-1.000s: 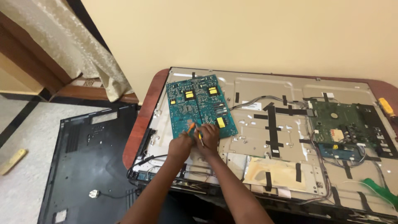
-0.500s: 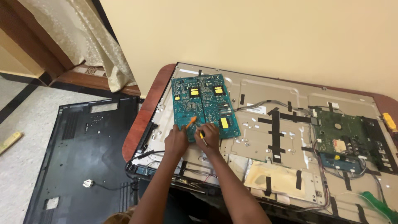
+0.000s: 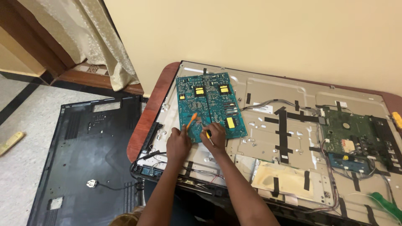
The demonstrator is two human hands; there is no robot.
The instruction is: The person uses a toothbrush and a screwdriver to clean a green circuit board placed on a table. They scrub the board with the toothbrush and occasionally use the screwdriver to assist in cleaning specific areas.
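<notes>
Two hands: both at work on the near edge of the teal circuit board (image 3: 209,104), close together
Left hand (image 3: 178,144): closed round an orange-handled tool (image 3: 191,120); the handle sticks up and away from the fist, over the lower part of the board
Right hand (image 3: 215,134): fingers curled round a small yellow-and-black tool (image 3: 207,134), knuckles resting at the board's lower edge; what the tip touches cannot be told
Teal circuit board: lies flat on the left part of the metal back panel (image 3: 268,138) of an opened flat-screen set, long side running away from the person; several yellow components show on its face
Metal back panel: silver-grey, crossed by strips of black tape (image 3: 284,129); grey cable bundles run from the teal board toward the right
Green circuit board (image 3: 349,138): mounted on the right part of the panel, well apart from both hands
Table (image 3: 148,121): reddish-brown wood with a rounded corner, carrying the whole set against a cream wall
Black rear cover (image 3: 83,155): lies flat on the speckled floor to the left of the table
Curtain (image 3: 90,37): pale, hangs at upper left beside a dark wooden frame
Yellow object (image 3: 396,119): at the far right edge of the table, partly cut off
</notes>
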